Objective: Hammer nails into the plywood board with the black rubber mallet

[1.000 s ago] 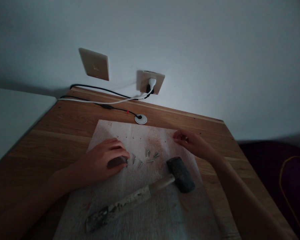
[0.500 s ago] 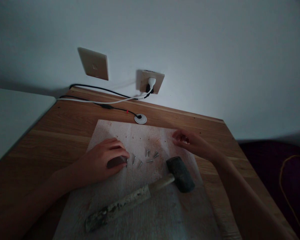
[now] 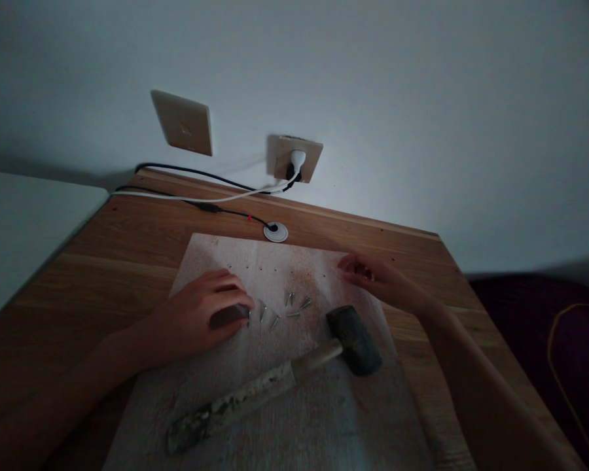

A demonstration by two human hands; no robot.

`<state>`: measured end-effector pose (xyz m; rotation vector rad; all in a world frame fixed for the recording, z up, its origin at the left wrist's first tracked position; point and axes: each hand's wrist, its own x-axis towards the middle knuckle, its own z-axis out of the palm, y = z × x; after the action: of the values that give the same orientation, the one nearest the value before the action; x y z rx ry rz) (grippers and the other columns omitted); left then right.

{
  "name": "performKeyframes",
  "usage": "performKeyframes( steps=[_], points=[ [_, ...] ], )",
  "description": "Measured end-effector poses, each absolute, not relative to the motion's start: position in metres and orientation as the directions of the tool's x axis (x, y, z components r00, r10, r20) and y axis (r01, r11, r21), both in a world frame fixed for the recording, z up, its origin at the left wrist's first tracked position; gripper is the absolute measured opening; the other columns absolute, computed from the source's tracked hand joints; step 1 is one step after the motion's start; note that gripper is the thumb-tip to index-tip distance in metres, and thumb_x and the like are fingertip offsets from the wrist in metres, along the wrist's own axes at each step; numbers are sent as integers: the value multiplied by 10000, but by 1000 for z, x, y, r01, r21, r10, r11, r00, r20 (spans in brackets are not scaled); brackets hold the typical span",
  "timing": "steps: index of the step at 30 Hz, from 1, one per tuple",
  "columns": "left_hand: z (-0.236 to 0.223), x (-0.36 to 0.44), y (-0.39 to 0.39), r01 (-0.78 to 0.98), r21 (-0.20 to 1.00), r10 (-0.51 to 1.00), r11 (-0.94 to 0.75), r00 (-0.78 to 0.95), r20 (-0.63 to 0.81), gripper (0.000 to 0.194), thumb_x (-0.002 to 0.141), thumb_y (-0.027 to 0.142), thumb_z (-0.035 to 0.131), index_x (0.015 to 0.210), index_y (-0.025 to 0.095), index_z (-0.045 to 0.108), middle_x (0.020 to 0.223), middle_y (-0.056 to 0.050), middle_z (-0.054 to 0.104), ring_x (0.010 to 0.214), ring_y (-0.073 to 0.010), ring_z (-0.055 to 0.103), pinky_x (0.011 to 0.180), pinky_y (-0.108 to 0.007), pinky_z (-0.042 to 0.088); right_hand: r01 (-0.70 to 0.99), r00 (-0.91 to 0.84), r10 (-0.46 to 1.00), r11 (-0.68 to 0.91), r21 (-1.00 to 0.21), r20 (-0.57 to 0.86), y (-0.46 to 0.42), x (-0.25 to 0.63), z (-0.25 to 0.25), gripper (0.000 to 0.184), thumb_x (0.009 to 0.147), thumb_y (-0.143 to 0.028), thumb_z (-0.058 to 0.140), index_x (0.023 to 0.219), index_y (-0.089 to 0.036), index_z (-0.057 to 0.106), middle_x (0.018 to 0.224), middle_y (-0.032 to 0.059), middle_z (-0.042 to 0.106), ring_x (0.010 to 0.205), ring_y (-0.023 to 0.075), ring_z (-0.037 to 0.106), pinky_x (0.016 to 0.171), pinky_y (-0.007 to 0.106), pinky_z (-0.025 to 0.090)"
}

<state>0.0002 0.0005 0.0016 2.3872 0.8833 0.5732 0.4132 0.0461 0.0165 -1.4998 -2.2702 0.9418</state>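
Observation:
My left hand (image 3: pixel 209 312) rests on the pale board (image 3: pixel 324 418) with curved fingers. Thumb and index finger are slightly apart, and a small silver screw (image 3: pixel 249 318) lies at their tips. Further right lie several more loose screws (image 3: pixel 293 314). At the board's far right corner, my right hand (image 3: pixel 366 271) is closed, its fingers curled together; whatever they may hold is hidden. Between my arms a mallet lies slantwise on the board, its black head (image 3: pixel 354 341) to the right and its worn handle (image 3: pixel 235 407) to the lower left.
A row of small holes (image 3: pixel 260 268) runs along the board's far side. Behind it, cables (image 3: pixel 196 198) cross the wooden tabletop (image 3: pixel 127 242) to a wall socket (image 3: pixel 304 157) and a round cable grommet (image 3: pixel 276 233). A white panel (image 3: pixel 29 235) stands at the left.
Both hands stay almost where they were; the right fingers have shifted only slightly. The screws and mallet have not moved on the board.

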Motion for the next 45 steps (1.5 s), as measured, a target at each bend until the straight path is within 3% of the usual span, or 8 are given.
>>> performKeyframes(
  steps=[13, 24, 28, 34, 38, 42, 45],
  points=[
    [1, 1, 1, 459, 608, 688, -648, 695, 208, 137, 1011, 244, 638, 1080, 240, 757, 1054, -21, 744, 1016, -208, 679, 1047, -405, 513, 761, -364, 925, 229, -607, -107, 48, 409, 7, 281, 1062, -460, 688, 1095, -182, 703, 883, -9, 687, 746, 159, 667, 708, 330, 578],
    [-1, 0, 0, 449, 609, 685, -654, 693, 224, 137, 1014, 234, 627, 1072, 246, 752, 1033, -20, 737, 1007, -206, 668, 932, -365, 507, 767, -321, 945, 221, -602, -61, 50, 415, 5, 304, 1090, -473, 649, 1044, -181, 721, 934, 12, 726, 814, 173, 705, 780, 363, 604],
    [0, -1, 1, 453, 598, 682, -661, 695, 228, 148, 1022, 259, 614, 1066, 251, 754, 1034, -19, 738, 995, -204, 667, 917, -357, 518, 780, -236, 972, 176, -600, -21, 46, 420, -1, 326, 1097, -469, 642, 970, -177, 712, 893, 0, 720, 771, 162, 697, 765, 353, 605],
    [1, 0, -2, 519, 579, 716, -629, 677, 171, 196, 1036, 216, 578, 1092, 282, 755, 1065, 1, 735, 1015, -199, 672, 916, -350, 552, 750, -159, 985, 161, -641, 62, 23, 414, 3, 272, 1063, -446, 697, 1146, -188, 714, 1031, 33, 741, 854, 180, 712, 780, 362, 609],
    [1, 0, -4, 542, 580, 746, -608, 639, 185, 197, 1028, 222, 590, 1099, 297, 757, 1071, 8, 741, 1025, -195, 687, 908, -338, 573, 726, -64, 991, 128, -676, 119, -3, 413, 9, 359, 1091, -501, 623, 907, -197, 678, 829, -15, 668, 724, 152, 638, 723, 331, 562],
    [-4, -3, -2, 517, 557, 715, -650, 664, 218, 225, 988, 212, 631, 1125, 355, 738, 1078, 33, 755, 1011, -188, 706, 863, -303, 590, 672, 63, 978, 105, -733, 198, -28, 418, 5, 338, 1035, -542, 686, 999, -206, 678, 942, 17, 696, 835, 181, 667, 766, 354, 568],
    [-11, -4, -2, 509, 579, 737, -637, 621, 265, 243, 982, 221, 619, 1120, 395, 716, 1035, 59, 754, 968, -184, 707, 821, -294, 596, 623, 182, 964, 39, -781, 194, -39, 420, -5, 355, 1083, -531, 621, 948, -206, 665, 835, -14, 661, 735, 155, 644, 682, 312, 550]
  ],
)
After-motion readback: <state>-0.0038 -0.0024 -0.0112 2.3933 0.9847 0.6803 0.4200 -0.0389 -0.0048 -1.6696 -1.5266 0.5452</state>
